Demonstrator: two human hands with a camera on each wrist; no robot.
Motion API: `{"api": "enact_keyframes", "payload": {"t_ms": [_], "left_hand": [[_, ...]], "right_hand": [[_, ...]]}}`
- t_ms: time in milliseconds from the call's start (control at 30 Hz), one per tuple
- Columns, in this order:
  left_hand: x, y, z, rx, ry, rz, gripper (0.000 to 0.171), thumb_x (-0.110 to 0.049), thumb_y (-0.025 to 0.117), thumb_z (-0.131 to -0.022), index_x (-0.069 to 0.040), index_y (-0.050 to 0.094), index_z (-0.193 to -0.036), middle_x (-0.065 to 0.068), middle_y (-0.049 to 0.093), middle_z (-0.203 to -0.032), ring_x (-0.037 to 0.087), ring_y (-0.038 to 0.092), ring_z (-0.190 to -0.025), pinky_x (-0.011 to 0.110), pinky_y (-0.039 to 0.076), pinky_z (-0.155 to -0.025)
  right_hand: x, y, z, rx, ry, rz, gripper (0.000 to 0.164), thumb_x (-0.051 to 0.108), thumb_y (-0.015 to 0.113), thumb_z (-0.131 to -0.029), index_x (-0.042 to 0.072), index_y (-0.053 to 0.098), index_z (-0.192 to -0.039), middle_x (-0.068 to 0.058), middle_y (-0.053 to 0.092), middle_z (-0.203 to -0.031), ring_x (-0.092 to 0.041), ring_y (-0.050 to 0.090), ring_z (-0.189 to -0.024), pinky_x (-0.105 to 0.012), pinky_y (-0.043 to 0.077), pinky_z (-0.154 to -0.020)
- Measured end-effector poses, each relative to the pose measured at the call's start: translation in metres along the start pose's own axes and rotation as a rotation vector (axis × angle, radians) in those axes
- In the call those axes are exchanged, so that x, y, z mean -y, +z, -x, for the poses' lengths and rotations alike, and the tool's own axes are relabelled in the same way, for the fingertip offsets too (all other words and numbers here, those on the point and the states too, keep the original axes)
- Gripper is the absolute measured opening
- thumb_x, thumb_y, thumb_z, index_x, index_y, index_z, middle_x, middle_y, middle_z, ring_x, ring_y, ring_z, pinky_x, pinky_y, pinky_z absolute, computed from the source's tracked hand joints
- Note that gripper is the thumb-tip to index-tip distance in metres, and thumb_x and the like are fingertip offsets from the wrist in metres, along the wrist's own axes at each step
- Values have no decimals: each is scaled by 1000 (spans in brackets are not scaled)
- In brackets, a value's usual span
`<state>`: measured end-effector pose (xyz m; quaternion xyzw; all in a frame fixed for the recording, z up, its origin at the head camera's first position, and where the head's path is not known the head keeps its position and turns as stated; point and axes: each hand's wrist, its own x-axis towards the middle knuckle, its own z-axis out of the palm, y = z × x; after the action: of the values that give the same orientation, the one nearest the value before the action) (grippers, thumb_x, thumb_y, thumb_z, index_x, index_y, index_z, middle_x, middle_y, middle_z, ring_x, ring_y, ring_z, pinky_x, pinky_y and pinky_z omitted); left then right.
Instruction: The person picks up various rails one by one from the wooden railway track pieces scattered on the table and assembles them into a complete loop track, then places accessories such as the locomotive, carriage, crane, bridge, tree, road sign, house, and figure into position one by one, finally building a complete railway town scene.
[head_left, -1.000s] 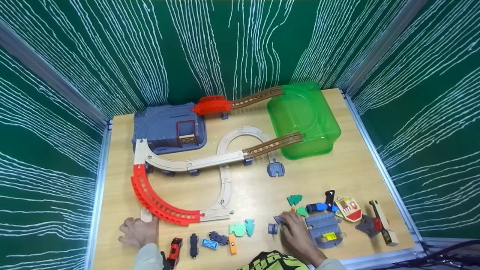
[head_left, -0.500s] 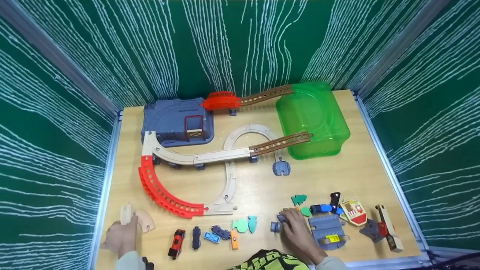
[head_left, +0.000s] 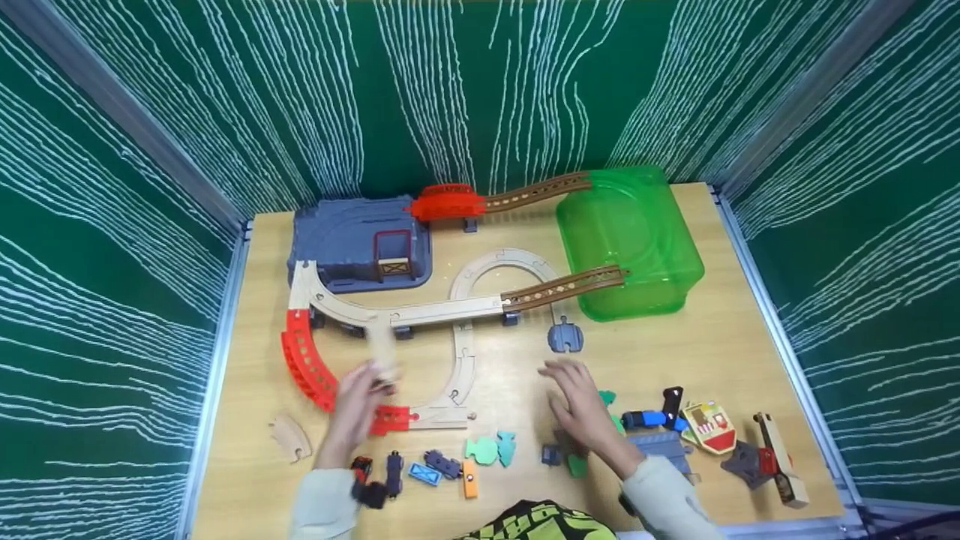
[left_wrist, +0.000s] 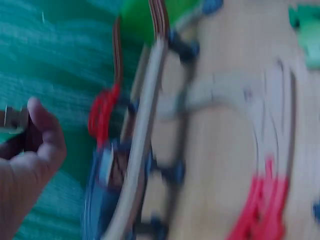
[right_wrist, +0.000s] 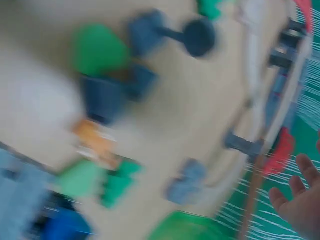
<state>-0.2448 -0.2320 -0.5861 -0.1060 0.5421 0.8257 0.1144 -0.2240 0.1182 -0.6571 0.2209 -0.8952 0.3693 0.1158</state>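
Observation:
My left hand [head_left: 354, 411] pinches a straight wooden track piece [head_left: 382, 351], blurred by motion, above the red curved track [head_left: 311, 367]. In the left wrist view, an end of the track piece [left_wrist: 15, 119] shows at the fingertips. The laid loop has a pale wooden curve [head_left: 352, 309] raised on grey supports, and a wooden switch track [head_left: 439, 417] joins the red curve. My right hand [head_left: 581, 409] hovers with spread fingers and holds nothing, left of the green toy trees [head_left: 606, 397]. Below it lies a small grey support block [head_left: 551, 454].
A clear green bin [head_left: 626, 240] stands at the back right, a grey plastic base [head_left: 352, 244] at the back left. Toy train cars [head_left: 442, 463] lie along the front, and a short curved track [head_left: 289, 438] lies front left. A toy crane [head_left: 780, 461] stands at the right.
My left hand has picked up the straight track piece at the front left and carried it right, over the red curve. My right hand has let go of a grey support block and lifted forward.

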Motion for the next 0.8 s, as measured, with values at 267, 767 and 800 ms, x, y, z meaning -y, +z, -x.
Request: {"api": "enact_keyframes", "payload": {"t_ms": [267,767,800], "left_hand": [[19,69,-6,446,-159,82,45,-17,40,-93,11,31,-127,20,50,-118,23,53,-97,31,45,-83],[71,93,-2,368,-385,97,50,-28,40,-94,11,35,-125,16,53,-106,13,52,-80,20,45,-64],[71,94,-3,322,-378,99,50,-29,39,-94,10,37,-124,16,54,-104,12,52,-79,20,44,-63]], "right_hand": [[37,-11,-66,-19,38,-194,32,7,51,-87,5,50,-119,-6,51,-119,-24,42,-112,-40,33,-94],[66,-29,-77,167,345,-752,23,4,48,-89,-3,53,-110,-16,58,-88,-25,57,-70,-36,51,-62],[65,-29,-77,151,350,-768,22,3,49,-88,-4,53,-109,-17,59,-88,-25,58,-71,-37,51,-62]]}}
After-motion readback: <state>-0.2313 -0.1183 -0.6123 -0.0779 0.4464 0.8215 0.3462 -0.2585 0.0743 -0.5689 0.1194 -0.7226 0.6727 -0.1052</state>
